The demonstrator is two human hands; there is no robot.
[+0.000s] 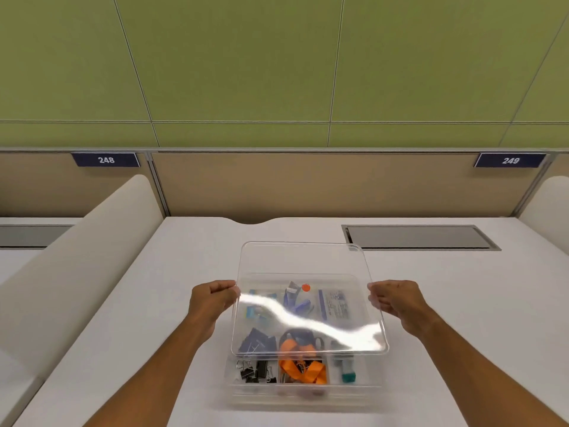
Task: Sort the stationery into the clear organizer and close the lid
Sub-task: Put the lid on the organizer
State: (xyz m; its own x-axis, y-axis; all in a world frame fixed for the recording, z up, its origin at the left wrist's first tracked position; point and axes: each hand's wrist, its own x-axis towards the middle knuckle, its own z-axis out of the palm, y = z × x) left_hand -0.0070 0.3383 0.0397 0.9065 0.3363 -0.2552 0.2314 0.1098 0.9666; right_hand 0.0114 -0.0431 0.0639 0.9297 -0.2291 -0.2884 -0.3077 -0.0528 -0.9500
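The clear organizer (295, 394) sits on the white desk in front of me, its compartments filled. Black binder clips (257, 370) lie front left, an orange lanyard (303, 366) front middle and a teal-capped item (348, 373) front right. Blue packets and a white card show through in the back compartments. I hold the clear lid (303, 260) above the box, tilted, with its far edge past the organizer's back. My left hand (214, 298) pinches the lid's left edge and my right hand (395, 298) pinches its right edge.
The white desk (160, 318) is bounded by a white rounded divider (77, 257) on the left and another at the far right. A grey cable hatch (420, 237) sits at the back right. A tan partition with number plates 248 and 249 stands behind.
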